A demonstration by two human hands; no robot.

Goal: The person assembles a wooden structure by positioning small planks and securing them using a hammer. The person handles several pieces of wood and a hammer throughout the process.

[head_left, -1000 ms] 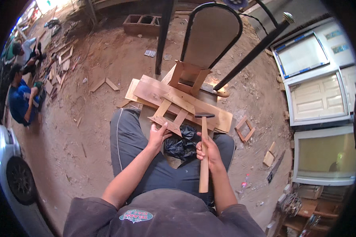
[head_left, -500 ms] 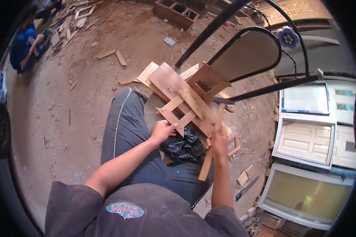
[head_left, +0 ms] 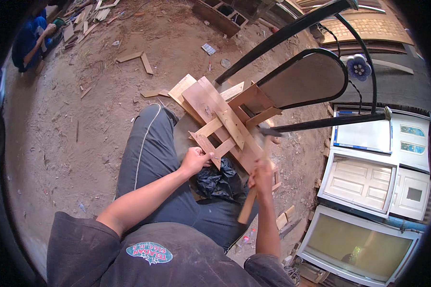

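My left hand (head_left: 195,161) is closed on the near corner of a small wooden frame (head_left: 204,144), thumb and fingers pinching its edge. A thin nail-like piece (head_left: 217,157) shows beside the thumb. The frame, made of short slats, rests across reddish-brown boards (head_left: 207,98) in front of my knees. My right hand (head_left: 262,174), slightly blurred, is wrapped round the wooden handle of a hammer (head_left: 247,209). Its dark head lies at the far end, beyond the boards' right edge, apart from the frame. A crumpled black plastic bag (head_left: 219,181) sits between my legs, below the frame.
A black metal chair (head_left: 285,40) with a padded back stands just beyond the boards. Framed window and door panels (head_left: 357,244) line the right side. Loose wood strips (head_left: 147,63) lie on the dirt ground (head_left: 105,112). Another person (head_left: 28,45) crouches at far left.
My right hand and the hammer have shifted slightly downward, with some blur. My left hand keeps its hold on the frame. The whole view has turned a little.
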